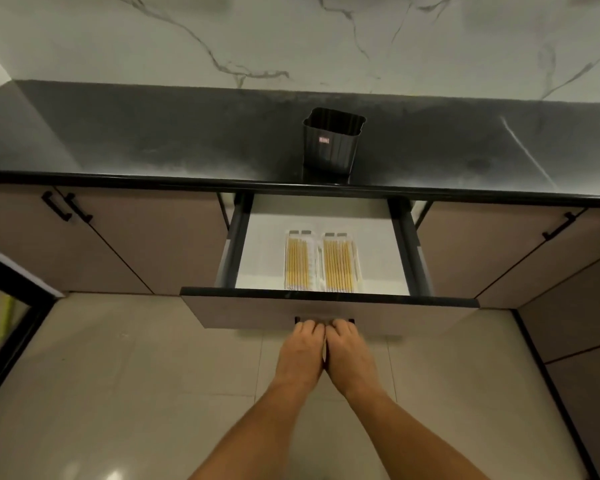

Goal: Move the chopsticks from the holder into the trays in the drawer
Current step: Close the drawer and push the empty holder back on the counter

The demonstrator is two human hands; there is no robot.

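Observation:
A black ribbed holder (332, 143) stands on the dark countertop near its front edge, and no chopsticks show above its rim. Below it the drawer (326, 308) is pulled out. Inside lie two clear trays side by side, the left tray (299, 261) and the right tray (340, 262), each filled with several yellow chopsticks. My left hand (302, 348) and my right hand (349, 348) sit together at the drawer handle (324, 320), fingers curled onto it.
The countertop (153, 140) runs wide on both sides of the holder. Cupboard doors with black handles (66, 206) flank the drawer. The tiled floor (118, 375) lies below, and a dark-framed opening (11, 306) is at the left.

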